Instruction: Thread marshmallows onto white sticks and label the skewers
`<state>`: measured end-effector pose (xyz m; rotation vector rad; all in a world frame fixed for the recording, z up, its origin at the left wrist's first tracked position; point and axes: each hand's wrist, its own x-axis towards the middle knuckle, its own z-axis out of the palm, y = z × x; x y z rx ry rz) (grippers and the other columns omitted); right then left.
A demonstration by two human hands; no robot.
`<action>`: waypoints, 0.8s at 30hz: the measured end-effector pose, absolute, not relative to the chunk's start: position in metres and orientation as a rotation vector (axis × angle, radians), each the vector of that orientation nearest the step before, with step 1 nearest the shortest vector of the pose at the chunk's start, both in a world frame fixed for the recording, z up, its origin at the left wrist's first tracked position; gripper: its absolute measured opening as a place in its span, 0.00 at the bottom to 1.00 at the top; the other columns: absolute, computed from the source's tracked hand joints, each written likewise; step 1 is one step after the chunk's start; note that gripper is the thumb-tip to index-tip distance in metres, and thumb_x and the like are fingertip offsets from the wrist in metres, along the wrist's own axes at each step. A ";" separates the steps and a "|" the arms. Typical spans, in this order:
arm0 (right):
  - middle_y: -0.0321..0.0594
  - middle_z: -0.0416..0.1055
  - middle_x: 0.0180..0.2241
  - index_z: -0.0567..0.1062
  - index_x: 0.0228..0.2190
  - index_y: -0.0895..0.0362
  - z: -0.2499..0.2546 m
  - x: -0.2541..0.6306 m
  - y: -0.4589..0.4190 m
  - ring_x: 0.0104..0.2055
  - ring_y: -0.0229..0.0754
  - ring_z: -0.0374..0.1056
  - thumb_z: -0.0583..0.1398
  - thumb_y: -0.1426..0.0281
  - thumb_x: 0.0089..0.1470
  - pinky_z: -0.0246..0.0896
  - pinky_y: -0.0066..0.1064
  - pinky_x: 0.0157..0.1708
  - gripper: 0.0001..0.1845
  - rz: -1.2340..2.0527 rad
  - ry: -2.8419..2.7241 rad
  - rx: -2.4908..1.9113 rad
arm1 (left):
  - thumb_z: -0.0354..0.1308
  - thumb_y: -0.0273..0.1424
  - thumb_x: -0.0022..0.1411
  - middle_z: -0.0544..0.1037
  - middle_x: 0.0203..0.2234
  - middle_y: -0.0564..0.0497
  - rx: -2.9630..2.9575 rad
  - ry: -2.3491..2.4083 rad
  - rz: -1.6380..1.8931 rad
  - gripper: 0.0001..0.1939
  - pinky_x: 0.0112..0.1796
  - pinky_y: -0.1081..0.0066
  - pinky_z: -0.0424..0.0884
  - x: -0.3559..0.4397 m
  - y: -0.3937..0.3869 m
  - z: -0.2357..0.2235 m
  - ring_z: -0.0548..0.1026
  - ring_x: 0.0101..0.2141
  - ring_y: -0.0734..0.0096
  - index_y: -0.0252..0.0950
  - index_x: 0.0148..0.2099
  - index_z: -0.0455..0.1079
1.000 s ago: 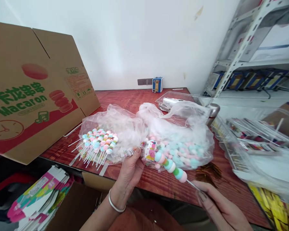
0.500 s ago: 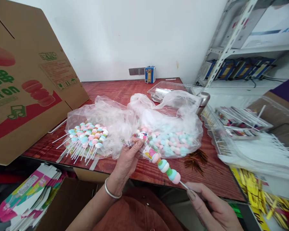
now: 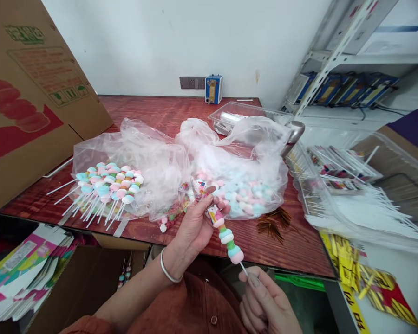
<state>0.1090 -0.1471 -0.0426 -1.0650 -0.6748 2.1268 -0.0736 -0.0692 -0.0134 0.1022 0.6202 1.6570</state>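
A marshmallow skewer (image 3: 226, 236) in pink, blue, white and green slants over the table's front edge. Its upper end sits in a clear printed wrapper (image 3: 215, 215). My left hand (image 3: 195, 225) is closed round the wrapper, its fingers partly behind it. Below, my right hand (image 3: 268, 297) pinches the skewer's white stick between thumb and finger. Just beyond my left hand lies a clear bag of loose pastel marshmallows (image 3: 245, 197). Further left, a pile of marshmallow skewers (image 3: 111, 181) rests on another clear bag (image 3: 153, 162), sticks pointing toward me.
Gold twist ties (image 3: 273, 222) lie right of the marshmallow bag. A clear plastic tray (image 3: 320, 222) on the right holds white sticks and printed wrappers. A big cardboard box (image 3: 45, 106) stands at left. An open carton (image 3: 73, 283) below the table holds wrapped skewers.
My hands have drawn closer together, with the skewer now steeper and my left hand further up round the wrapper. The camera has shifted, and small loose candies now show beside my left hand.
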 end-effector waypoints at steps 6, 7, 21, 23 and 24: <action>0.25 0.52 0.15 0.73 0.29 0.55 -0.044 0.100 -0.148 0.15 0.30 0.47 0.63 0.51 0.54 0.46 0.22 0.15 0.19 1.734 -0.959 -1.289 | 0.65 0.24 0.57 0.72 0.25 0.55 -0.027 0.654 1.646 0.05 0.47 0.61 0.74 -0.067 -0.066 -0.019 0.72 0.28 0.78 0.32 0.33 0.70; 0.28 0.58 0.17 0.74 0.29 0.55 -0.043 0.099 -0.148 0.17 0.32 0.54 0.63 0.53 0.54 0.51 0.23 0.18 0.18 1.556 -1.094 -1.365 | 0.64 0.24 0.57 0.73 0.25 0.55 -0.031 0.662 1.651 0.05 0.47 0.62 0.75 -0.067 -0.066 -0.019 0.72 0.28 0.78 0.32 0.33 0.70; 0.31 0.61 0.18 0.70 0.22 0.55 -0.033 0.099 -0.133 0.21 0.35 0.57 0.55 0.58 0.62 0.54 0.24 0.23 0.20 0.900 -1.750 -1.486 | 0.61 0.29 0.63 0.70 0.28 0.54 0.029 0.583 1.544 0.05 0.45 0.63 0.75 -0.065 -0.072 -0.022 0.70 0.28 0.78 0.32 0.36 0.70; 0.31 0.61 0.19 0.70 0.22 0.55 -0.033 0.099 -0.132 0.21 0.35 0.57 0.54 0.57 0.63 0.53 0.24 0.22 0.21 0.968 -1.745 -1.448 | 0.60 0.29 0.64 0.69 0.27 0.54 0.028 0.555 1.524 0.05 0.43 0.63 0.76 -0.065 -0.073 -0.021 0.69 0.27 0.78 0.32 0.36 0.70; 0.31 0.63 0.19 0.71 0.23 0.56 -0.034 0.100 -0.131 0.21 0.35 0.58 0.53 0.57 0.63 0.53 0.24 0.23 0.21 0.994 -1.738 -1.436 | 0.59 0.30 0.64 0.69 0.27 0.54 0.025 0.550 1.518 0.06 0.43 0.64 0.76 -0.065 -0.073 -0.020 0.69 0.27 0.78 0.32 0.36 0.70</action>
